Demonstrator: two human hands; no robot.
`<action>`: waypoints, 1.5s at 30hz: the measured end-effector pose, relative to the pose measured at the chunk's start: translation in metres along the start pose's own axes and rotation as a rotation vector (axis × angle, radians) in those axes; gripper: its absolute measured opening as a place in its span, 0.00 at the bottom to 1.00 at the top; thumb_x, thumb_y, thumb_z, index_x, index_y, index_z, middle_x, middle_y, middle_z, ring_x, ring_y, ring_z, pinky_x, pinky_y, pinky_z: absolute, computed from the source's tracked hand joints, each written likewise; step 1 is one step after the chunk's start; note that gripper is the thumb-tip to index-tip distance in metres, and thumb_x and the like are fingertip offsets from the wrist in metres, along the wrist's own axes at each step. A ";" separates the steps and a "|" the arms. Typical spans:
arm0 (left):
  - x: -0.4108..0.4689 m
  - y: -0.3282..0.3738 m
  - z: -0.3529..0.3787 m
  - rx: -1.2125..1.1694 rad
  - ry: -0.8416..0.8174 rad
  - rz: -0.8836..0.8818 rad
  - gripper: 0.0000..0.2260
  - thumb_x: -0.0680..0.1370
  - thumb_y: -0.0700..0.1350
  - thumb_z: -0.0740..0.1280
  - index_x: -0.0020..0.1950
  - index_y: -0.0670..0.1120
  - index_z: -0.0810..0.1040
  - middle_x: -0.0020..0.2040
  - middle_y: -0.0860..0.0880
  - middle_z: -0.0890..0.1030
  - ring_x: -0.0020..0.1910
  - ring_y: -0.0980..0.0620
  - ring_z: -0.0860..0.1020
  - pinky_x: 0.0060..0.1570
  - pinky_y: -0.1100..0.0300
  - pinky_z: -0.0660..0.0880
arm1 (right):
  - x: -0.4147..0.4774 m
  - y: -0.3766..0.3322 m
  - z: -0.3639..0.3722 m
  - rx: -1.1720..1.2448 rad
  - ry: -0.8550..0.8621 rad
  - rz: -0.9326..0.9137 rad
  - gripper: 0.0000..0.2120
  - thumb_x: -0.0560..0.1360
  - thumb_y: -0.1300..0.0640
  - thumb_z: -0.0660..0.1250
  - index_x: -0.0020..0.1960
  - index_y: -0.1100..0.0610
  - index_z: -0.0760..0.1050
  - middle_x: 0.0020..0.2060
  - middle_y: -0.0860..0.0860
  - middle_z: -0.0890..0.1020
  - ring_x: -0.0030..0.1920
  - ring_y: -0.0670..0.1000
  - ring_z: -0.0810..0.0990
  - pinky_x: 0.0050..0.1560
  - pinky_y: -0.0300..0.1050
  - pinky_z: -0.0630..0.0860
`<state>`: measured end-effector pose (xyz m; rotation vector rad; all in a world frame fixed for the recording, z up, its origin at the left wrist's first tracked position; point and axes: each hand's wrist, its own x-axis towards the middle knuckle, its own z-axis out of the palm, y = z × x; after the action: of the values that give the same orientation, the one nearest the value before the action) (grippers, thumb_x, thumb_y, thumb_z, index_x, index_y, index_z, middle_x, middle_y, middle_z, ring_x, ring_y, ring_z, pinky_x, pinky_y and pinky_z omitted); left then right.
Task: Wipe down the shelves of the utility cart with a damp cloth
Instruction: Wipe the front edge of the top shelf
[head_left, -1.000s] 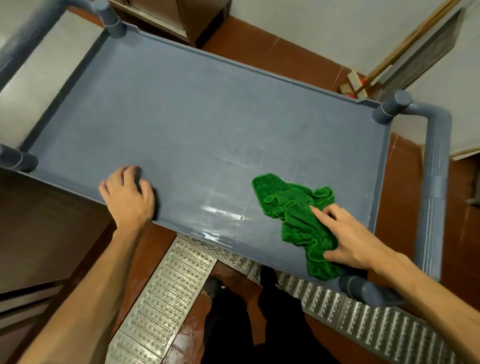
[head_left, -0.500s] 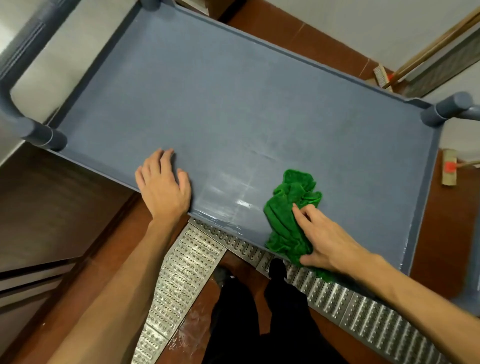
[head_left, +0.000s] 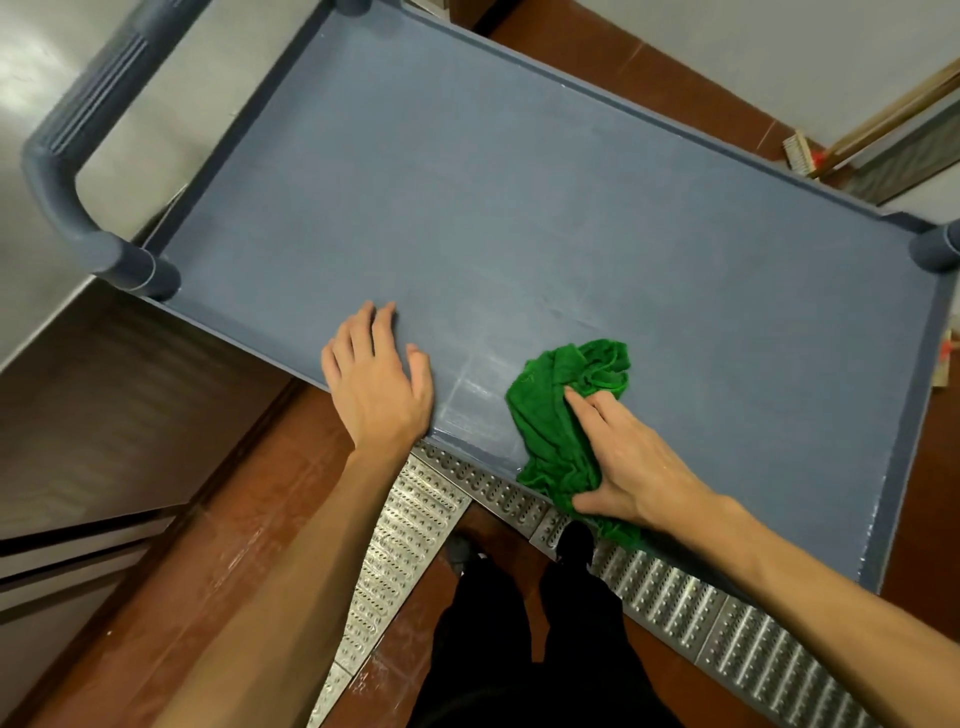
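cloth (head_left: 563, 415) on shelf (head_left: 519, 208), left hand (head_left: 378, 387) beside it

The cart shelf (head_left: 519, 208) bears a green cloth (head_left: 545, 431).
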<state>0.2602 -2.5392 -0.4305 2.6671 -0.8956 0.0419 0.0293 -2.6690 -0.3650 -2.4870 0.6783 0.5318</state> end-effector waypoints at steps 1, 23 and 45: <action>0.000 0.000 0.000 0.004 -0.005 -0.001 0.22 0.78 0.51 0.57 0.71 0.46 0.71 0.71 0.47 0.73 0.70 0.45 0.69 0.70 0.49 0.63 | 0.006 -0.006 0.000 0.008 0.013 -0.010 0.58 0.64 0.45 0.77 0.80 0.57 0.43 0.64 0.50 0.62 0.63 0.51 0.68 0.57 0.42 0.70; 0.001 0.001 -0.001 -0.124 -0.021 -0.065 0.22 0.80 0.49 0.55 0.72 0.46 0.69 0.71 0.49 0.74 0.69 0.49 0.70 0.69 0.50 0.64 | 0.085 -0.084 0.016 0.175 0.228 0.065 0.53 0.62 0.48 0.77 0.78 0.56 0.52 0.62 0.52 0.66 0.64 0.54 0.68 0.58 0.51 0.74; 0.003 0.001 0.006 0.078 -0.077 -0.021 0.17 0.79 0.45 0.60 0.67 0.46 0.75 0.72 0.42 0.71 0.70 0.40 0.70 0.68 0.41 0.64 | 0.092 -0.065 0.006 -0.252 0.160 -0.171 0.47 0.69 0.49 0.74 0.80 0.43 0.50 0.79 0.54 0.38 0.78 0.65 0.40 0.74 0.70 0.48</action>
<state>0.2611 -2.5434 -0.4352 2.7670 -0.9072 -0.0316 0.1375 -2.6502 -0.3911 -2.8154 0.4751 0.3773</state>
